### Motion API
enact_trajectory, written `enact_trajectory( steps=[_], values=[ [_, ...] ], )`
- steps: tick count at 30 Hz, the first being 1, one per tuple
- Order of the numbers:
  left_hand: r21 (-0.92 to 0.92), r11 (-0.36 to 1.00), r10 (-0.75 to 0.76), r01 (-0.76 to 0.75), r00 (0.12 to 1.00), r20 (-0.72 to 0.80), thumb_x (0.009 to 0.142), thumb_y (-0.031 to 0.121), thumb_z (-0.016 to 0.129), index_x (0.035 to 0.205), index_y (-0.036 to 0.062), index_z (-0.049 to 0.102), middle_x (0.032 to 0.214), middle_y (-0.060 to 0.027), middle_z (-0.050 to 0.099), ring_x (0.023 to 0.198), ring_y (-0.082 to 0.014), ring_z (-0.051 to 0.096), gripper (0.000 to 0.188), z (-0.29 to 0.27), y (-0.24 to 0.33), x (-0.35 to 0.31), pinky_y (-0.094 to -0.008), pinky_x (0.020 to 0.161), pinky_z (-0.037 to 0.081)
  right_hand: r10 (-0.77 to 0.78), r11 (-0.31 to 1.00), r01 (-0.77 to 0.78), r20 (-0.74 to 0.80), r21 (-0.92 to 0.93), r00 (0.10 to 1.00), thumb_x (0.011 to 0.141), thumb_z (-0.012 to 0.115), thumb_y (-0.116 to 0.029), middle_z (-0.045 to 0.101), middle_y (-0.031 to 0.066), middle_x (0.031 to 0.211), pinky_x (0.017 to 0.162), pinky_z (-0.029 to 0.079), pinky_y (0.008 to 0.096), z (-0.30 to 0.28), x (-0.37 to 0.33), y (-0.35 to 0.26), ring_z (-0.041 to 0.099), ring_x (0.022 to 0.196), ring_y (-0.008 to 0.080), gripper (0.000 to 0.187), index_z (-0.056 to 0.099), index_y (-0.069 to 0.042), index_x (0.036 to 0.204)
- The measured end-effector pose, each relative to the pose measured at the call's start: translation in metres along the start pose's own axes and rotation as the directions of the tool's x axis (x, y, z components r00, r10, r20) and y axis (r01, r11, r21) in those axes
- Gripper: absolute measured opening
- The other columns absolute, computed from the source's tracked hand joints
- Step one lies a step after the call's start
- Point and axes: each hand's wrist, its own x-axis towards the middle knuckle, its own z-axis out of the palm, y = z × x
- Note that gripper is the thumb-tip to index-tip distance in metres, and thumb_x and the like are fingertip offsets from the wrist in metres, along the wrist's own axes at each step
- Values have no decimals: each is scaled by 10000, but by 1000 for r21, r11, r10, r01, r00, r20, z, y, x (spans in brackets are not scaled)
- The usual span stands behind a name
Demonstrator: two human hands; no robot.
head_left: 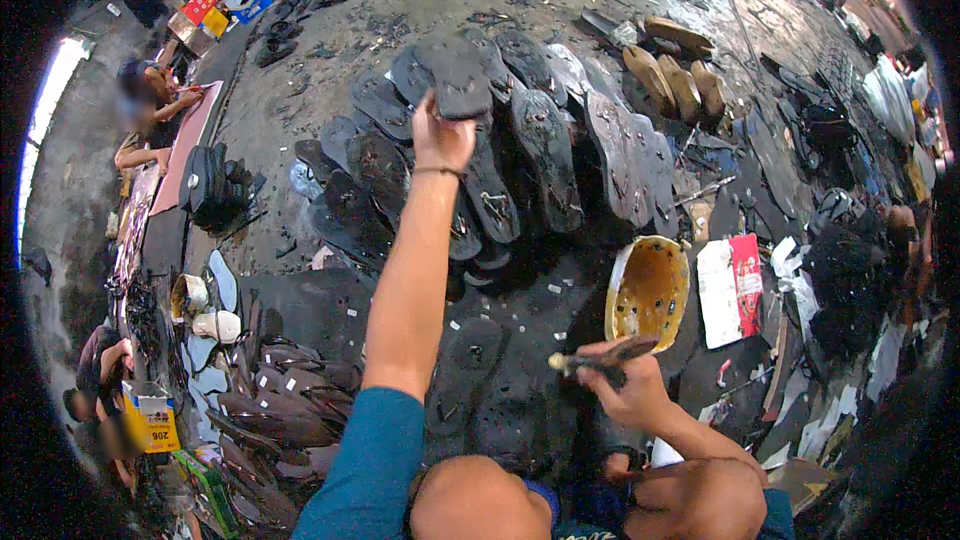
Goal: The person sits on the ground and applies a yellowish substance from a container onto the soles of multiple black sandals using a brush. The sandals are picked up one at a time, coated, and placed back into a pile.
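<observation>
My left arm stretches far forward. My left hand [443, 140] is closed on the near end of a dark shoe sole [455, 70], above rows of similar soles [545, 155] laid close together. Some of these soles have thin strands on them. My right hand [625, 390] is closed around a dark-handled brush [590, 368] with a pale, yellowish tip pointing left. Just beyond that hand stands a cut-open container [648, 290] coated inside with amber glue. A flat dark sole [470, 355] lies on the dark ground between my arms.
Wooden shoe lasts [680, 85] stand at the far right. A red and white packet [730, 290] lies right of the container. Dark shoe parts [290, 390] are heaped at left, near a white cup [217, 326]. Other people work along the left edge beside a pink sheet [188, 150].
</observation>
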Motion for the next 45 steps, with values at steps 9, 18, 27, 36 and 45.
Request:
enact_trajectory(
  steps=[9, 18, 27, 36, 45],
  values=[
    [971, 120, -268, 209, 948, -171, 879, 307, 745, 1424, -61, 411, 1405, -305, 476, 1345, -432, 421, 737, -104, -29, -373, -488, 1110, 353, -42, 834, -252, -512, -491, 858, 880, 749, -217, 701, 85, 932, 836, 469, 408, -56, 7, 128, 647, 880, 291, 172, 713, -105, 1004],
    [979, 115, -26, 170, 985, -168, 844, 43, 724, 1299, -29, 556, 1297, -209, 607, 1170, -391, 594, 491, -73, 2, -433, -452, 1005, 468, 437, 718, -470, -194, -513, 878, 884, 674, -318, 641, 210, 820, 760, 501, 519, -88, -28, 82, 664, 825, 397, 299, 697, -20, 903],
    [950, 112, -408, -292, 858, 312, 904, 452, 670, 1498, -17, 400, 1595, -270, 290, 1489, -433, 249, 804, -62, -58, -365, -558, 1192, 212, 557, 761, -556, 103, 333, 824, 984, 634, -185, 702, 79, 1051, 813, 536, 369, -101, -44, 70, 680, 959, 209, 254, 655, -58, 1203],
    [-318, 691, -551, 649, 758, 349, 1070, 311, 350, 1335, 8, 578, 1261, -118, 654, 1074, -251, 671, 463, -5, -35, -293, -377, 934, 556, 131, 887, -74, -96, 455, 987, 922, 709, -76, 716, 40, 1060, 841, 528, 321, -29, 75, -11, 680, 961, 165, 227, 690, -63, 1148],
    [-161, 750, -626, 642, 767, 142, 1027, 430, 367, 1428, 48, 496, 1361, -161, 595, 1179, -307, 633, 569, 30, -18, -324, -466, 1005, 534, -53, 992, 79, -242, 96, 969, 859, 736, -71, 721, 151, 1031, 825, 542, 397, -45, 95, 17, 701, 960, 311, 236, 678, -34, 1085]
  ],
)
